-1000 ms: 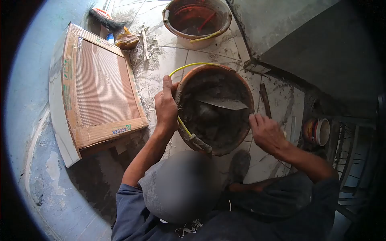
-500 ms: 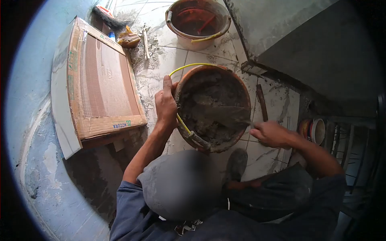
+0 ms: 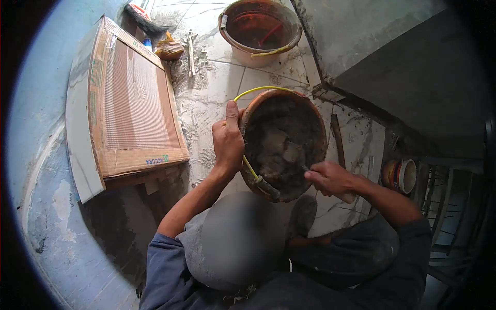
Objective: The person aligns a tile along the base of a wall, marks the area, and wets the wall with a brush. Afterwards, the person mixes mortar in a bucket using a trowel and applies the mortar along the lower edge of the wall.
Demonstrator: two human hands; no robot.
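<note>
A bucket (image 3: 311, 103) of wet grey mortar (image 3: 281, 144) stands on the tiled floor, leaning a little to the right. My left hand (image 3: 228, 142) is closed on the bucket's left rim, thumb up beside its yellow wire handle (image 3: 251, 94). In my right hand (image 3: 329, 179), at the lower right rim, is a trowel, its handle end (image 3: 347, 198) showing below the fist. The trowel's blade is down in the mortar and mostly hidden.
Behind stands a second bucket (image 3: 243, 50) with a red thing inside. At left, boxed tiles (image 3: 140, 98) lean by a blue wall. A stick (image 3: 338, 139) lies right of the mortar; a paint pail (image 3: 407, 176) stands farther right. A concrete ledge (image 3: 356, 36) overhangs at upper right.
The bucket has shifted right and tipped, with my left hand moving along with it. My right hand has come left over the rim, and the trowel blade has sunk into the mortar.
</note>
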